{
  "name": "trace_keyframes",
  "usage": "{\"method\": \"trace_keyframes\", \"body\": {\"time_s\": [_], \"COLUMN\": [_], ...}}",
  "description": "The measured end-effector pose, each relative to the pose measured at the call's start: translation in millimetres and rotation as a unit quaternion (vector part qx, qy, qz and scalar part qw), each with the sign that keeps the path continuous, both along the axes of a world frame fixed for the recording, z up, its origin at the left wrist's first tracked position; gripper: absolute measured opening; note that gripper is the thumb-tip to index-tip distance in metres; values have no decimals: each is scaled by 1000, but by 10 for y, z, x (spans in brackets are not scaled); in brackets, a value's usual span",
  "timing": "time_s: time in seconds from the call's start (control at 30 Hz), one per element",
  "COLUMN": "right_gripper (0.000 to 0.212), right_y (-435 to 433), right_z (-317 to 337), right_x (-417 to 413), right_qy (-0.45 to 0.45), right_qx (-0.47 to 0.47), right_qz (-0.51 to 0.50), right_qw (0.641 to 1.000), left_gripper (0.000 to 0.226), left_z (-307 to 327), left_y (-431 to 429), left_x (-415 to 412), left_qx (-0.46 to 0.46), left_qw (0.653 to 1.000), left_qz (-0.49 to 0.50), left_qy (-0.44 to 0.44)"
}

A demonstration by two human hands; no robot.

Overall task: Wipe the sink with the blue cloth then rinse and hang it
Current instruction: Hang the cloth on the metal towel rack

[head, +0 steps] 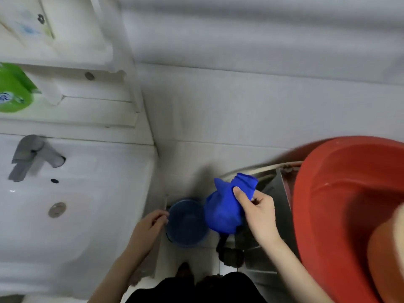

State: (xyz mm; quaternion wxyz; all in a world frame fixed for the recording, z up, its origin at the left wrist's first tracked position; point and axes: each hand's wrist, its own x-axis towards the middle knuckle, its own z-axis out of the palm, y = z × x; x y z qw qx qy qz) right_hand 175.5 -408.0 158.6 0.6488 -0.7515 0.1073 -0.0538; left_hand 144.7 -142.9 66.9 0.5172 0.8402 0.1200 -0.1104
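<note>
Both bare forearms reach forward, the left hand (pixel 150 226) with fingers loosely curled, its hold unclear, the right hand (pixel 259 215) pinching the blue cloth (pixel 223 213) under its thumb.

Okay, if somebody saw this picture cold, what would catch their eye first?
The bright blue cloth, bunched in the right hand at the centre of the view, just right of a small blue bucket. Next comes the big red basin filling the right side, then the green packet on the shelf above the white sink at far left.
</note>
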Motion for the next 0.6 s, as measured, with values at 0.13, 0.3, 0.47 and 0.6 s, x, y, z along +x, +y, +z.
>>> {"method": "trace_keyframes", "body": {"time_s": [0.13,0.3,0.47,0.6], "right_gripper": [48,42,45,46], "right_y": [-29,14,16,-22], "right_z": [520,1327,2046,2606], "right_x": [204,360,468,585], "right_qy": [-36,-107,-194,-270], "right_qx": [-13,-31,-17,-42], "right_qz": [41,78,125,111], "right_qw": [998,991,973,956], "left_gripper": [19,22,32,31], "left_z": [436,1318,2229,2963], "left_y": [-57,-183,-300,-369], "left_x": [458,940,1155,1200], "left_qx": [-36,-68,-56,7], "left_qw": [997,976,934,880], "left_qz": [-35,-88,-131,-156], "left_qy": [-66,-189,-327,-449]}}
